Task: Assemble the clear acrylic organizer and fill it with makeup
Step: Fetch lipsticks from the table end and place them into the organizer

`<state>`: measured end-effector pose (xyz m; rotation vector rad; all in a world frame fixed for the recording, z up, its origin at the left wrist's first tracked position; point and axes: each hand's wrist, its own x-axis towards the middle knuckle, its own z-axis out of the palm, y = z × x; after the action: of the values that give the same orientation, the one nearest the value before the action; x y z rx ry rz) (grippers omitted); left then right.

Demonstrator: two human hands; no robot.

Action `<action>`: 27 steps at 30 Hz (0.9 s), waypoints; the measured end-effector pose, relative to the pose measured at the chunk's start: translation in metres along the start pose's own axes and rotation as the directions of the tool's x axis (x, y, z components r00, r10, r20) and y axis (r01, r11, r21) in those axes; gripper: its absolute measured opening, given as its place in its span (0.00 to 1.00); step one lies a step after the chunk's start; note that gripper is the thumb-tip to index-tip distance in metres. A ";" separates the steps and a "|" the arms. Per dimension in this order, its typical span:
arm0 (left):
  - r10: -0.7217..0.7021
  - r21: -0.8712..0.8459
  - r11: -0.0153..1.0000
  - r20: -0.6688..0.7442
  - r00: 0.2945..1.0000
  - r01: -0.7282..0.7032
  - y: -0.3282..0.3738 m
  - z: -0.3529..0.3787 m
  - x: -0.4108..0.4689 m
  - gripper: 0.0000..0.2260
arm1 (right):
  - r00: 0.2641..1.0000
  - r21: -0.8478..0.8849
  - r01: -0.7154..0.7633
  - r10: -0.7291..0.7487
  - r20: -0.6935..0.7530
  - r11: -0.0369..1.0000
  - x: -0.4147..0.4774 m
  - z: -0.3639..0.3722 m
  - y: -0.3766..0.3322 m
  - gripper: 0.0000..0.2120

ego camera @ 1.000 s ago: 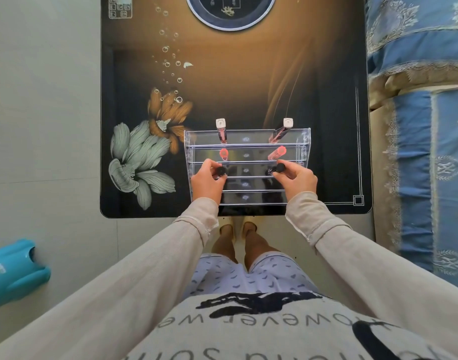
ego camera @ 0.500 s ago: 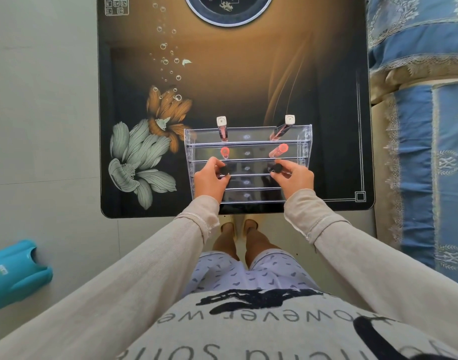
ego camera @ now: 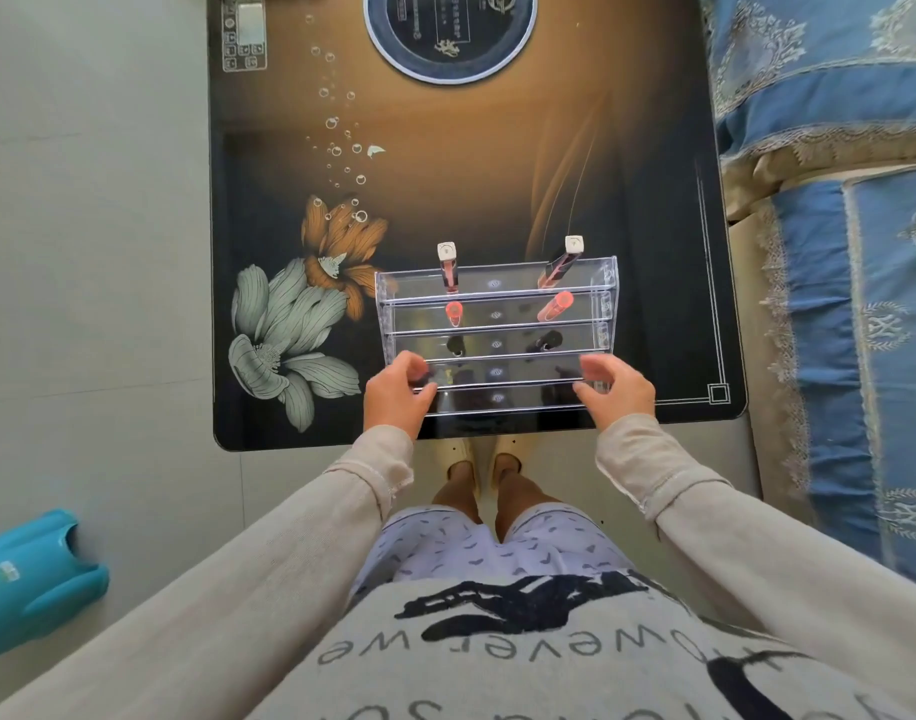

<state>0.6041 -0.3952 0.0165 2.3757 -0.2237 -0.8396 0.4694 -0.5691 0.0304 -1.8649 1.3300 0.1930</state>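
A clear acrylic tiered organizer (ego camera: 605, 283) stands near the front edge of the dark flower-print table (ego camera: 289, 148). Its back row holds two white-capped lip glosses (ego camera: 447, 262) (ego camera: 566, 258). The second row holds two coral tubes (ego camera: 453, 313) (ego camera: 554, 306), the third row two black-capped tubes (ego camera: 455, 344) (ego camera: 548, 340). The two front rows look empty. My left hand (ego camera: 398, 394) is at the organizer's front left corner and my right hand (ego camera: 616, 389) at its front right. Both hands have curled, spread fingers, are blurred, and hold no tube.
A round printed panel (ego camera: 448, 33) and a small control pad (ego camera: 243, 36) lie at the table's far end. A blue patterned bed cover (ego camera: 835, 252) runs along the right. A teal plastic object (ego camera: 30, 579) lies on the floor at left. My feet show under the table's front edge.
Both hands let go of the black-capped tubes, which now stand in the third row. The hands moved outward and toward me, to the organizer's front corners.
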 end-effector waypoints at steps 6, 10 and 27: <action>-0.228 0.292 0.944 0.236 0.945 0.155 -0.056 -0.017 -0.027 0.05 | 0.945 -0.093 -0.237 0.252 0.207 0.967 -0.031 -0.003 0.066 0.09; -0.393 0.511 0.845 0.395 0.830 0.157 -0.087 -0.024 -0.051 0.12 | 0.879 -0.151 -0.364 0.392 0.271 0.919 -0.054 -0.004 0.102 0.11; -0.500 -0.136 0.860 -0.022 0.866 0.493 -0.105 0.003 -0.128 0.06 | 0.880 -0.454 0.026 0.195 0.433 0.891 -0.007 -0.012 0.084 0.10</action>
<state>0.4976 -0.2684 0.0187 2.3602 0.4793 -0.9785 0.3913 -0.5813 -0.0020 -1.9506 1.0793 1.0157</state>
